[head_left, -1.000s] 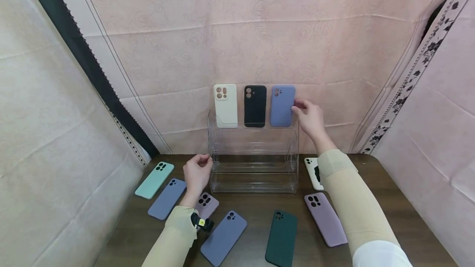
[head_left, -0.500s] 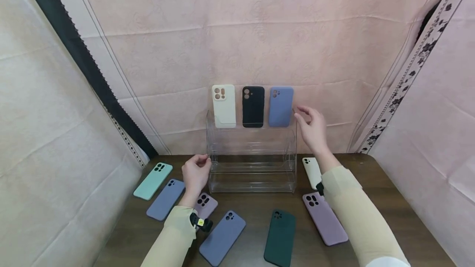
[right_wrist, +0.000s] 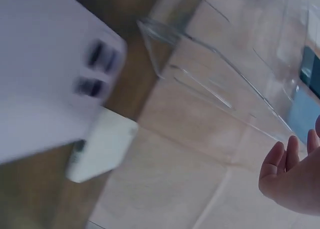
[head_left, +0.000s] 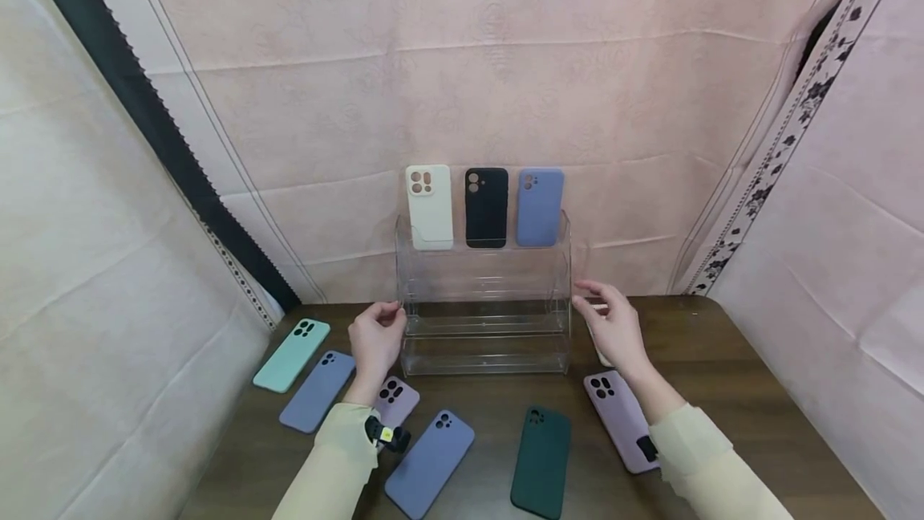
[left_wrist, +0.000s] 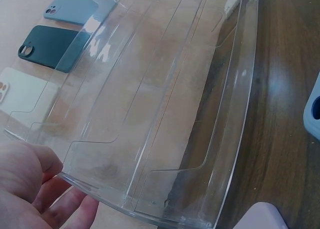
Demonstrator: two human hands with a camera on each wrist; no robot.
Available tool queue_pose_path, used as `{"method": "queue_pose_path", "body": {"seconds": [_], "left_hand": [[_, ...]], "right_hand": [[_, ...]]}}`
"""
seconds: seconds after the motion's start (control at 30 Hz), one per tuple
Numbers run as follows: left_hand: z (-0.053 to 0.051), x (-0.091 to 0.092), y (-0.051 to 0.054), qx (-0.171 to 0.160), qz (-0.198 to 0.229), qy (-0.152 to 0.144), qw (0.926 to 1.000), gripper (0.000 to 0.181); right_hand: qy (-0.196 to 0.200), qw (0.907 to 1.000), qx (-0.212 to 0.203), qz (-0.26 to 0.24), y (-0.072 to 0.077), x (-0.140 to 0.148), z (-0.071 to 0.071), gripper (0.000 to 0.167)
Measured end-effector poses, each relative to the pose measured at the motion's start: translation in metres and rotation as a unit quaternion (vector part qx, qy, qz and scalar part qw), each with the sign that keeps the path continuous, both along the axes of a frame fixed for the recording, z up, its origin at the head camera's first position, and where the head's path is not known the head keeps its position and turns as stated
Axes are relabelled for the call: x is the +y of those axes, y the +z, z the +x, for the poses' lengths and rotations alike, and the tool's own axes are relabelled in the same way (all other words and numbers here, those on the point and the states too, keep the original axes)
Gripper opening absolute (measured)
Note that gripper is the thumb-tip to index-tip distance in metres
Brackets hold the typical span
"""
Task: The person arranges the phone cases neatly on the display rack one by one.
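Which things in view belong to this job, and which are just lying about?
Likely in the job:
rack
racked white case, black case, blue case
probably, loose: mint case, left blue case, front blue case, left lilac case, right lilac case, green case, loose white case

Likely surroundings; nothing looks stray:
cloth, table, black wrist device

Colourless rack [head_left: 484, 334]; white case [head_left: 431, 211]

The right hand [head_left: 610, 329] partly hides a white case [head_left: 601, 352].
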State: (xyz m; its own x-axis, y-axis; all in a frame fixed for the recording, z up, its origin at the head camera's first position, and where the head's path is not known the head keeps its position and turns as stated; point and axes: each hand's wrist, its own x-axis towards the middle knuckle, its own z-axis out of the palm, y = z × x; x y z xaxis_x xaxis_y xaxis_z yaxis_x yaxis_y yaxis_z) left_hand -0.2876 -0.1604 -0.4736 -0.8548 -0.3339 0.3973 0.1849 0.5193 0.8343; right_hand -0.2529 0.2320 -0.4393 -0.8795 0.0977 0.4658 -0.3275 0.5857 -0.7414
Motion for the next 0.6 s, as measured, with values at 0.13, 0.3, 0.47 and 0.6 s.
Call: {"method": "queue_pose_path", "body": {"seconds": [0.13, 0.3, 0.47, 0.6], "left_hand": [[0.001, -0.001, 0.000, -0.001, 0.003, -0.003, 1.0000, 0.012], [0.001, -0.001, 0.000, 0.000, 0.004, -0.004, 1.0000, 0.012], [0.001, -0.002, -0.001, 0.000, 0.004, -0.001, 1.0000, 0.012], [0.001, -0.001, -0.001, -0.004, 0.005, -0.005, 1.0000, 0.014]], "right_hand": [[0.025, 0.9985, -0.046, 0.015, -0.022, 0.003, 0.018, 0.039], [0.046, 0.9926, -0.110, 0.021, -0.045, 0.010, 0.036, 0.042], [0.067, 0.9864, -0.145, 0.038, -0.058, 0.019, 0.046, 0.037], [0.082, 0.9791, -0.178, 0.054, -0.061, 0.027, 0.054, 0.038]]}}
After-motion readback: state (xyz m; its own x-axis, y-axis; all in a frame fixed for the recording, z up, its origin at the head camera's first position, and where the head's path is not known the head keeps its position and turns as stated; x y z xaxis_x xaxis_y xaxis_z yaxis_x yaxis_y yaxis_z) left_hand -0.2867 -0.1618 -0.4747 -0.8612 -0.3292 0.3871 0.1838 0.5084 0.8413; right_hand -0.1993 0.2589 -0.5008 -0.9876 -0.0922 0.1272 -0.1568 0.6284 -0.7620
